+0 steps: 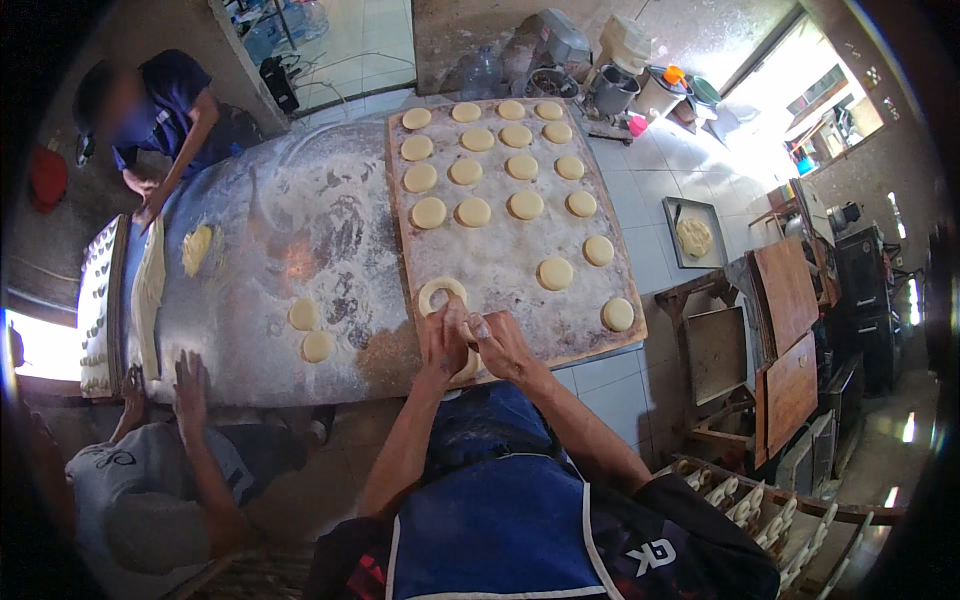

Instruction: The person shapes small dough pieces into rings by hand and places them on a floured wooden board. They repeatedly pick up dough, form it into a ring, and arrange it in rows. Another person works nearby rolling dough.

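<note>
My left hand [443,340] and my right hand [495,343] meet with curled fingers over the near left part of a floured board [500,250]; what sits between the fingers is hidden. A pale dough ring [432,292] lies just beyond my left hand, touching or under its fingertips. Another dough piece [463,370] shows partly below my wrists. Several round, flattened dough discs [555,273] are spread over the board, in rows toward the far end, with one [618,314] near the right corner.
Two co-workers [170,120] [150,490] handle a long dough strip [148,290] on the steel table [260,370] at left, beside two discs [317,346] and a dough lump [195,250]. Mixers [620,65] stand behind; right are a dough tray [695,235], wooden boards [785,300] and a loaded rack [750,510].
</note>
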`<move>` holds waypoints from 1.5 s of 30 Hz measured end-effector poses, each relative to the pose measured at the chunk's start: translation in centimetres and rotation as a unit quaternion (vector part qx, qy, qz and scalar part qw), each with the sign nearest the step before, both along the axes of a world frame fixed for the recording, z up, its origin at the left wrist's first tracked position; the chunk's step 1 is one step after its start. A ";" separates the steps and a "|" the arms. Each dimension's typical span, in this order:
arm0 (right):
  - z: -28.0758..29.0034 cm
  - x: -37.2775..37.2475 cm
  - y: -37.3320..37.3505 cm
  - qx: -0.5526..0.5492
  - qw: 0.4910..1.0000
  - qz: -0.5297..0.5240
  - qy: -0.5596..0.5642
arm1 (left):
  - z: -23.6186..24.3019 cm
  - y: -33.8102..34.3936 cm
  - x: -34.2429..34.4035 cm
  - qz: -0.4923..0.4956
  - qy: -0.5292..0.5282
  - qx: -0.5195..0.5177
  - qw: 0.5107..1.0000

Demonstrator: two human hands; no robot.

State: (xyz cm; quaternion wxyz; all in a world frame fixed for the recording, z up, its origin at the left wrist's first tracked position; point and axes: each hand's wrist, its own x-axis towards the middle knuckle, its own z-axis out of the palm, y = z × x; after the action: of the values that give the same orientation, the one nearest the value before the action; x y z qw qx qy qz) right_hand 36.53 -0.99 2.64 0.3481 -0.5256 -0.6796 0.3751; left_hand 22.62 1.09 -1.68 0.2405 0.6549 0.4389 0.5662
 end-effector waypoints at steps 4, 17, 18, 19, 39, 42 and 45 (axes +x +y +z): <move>0.3 2.0 -1.3 -0.006 1.000 -0.028 -0.008 | -2.1 -0.3 1.0 -0.122 -0.065 -0.182 0.974; 3.9 7.0 -6.6 -0.066 0.969 -0.210 0.109 | 1.5 -2.7 5.8 0.022 0.287 -0.019 0.957; 3.1 7.3 -6.5 -0.104 0.961 -0.230 0.116 | 1.4 -2.3 6.3 -0.025 0.292 -0.124 0.948; 2.2 7.4 -6.7 -0.096 0.962 -0.256 -0.008 | 1.3 -1.9 6.7 -0.061 0.286 -0.225 0.929; -6.5 13.4 5.9 -0.019 0.918 -0.172 -0.357 | 3.9 -1.7 -5.7 -0.012 0.168 -0.157 0.973; -4.3 13.2 6.0 0.012 0.931 -0.187 -0.312 | 4.5 -3.1 -13.0 0.103 0.150 -0.181 0.967; -1.5 10.8 5.1 -0.042 0.950 -0.182 -0.250 | 4.0 -5.5 -19.5 0.191 0.141 -0.193 0.952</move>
State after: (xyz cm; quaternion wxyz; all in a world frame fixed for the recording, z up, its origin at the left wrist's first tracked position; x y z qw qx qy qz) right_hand 47.37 4.15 1.12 0.2077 -0.7314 -0.6212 0.1901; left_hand 3.12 -4.38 2.36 0.1856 0.5733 0.6862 0.4075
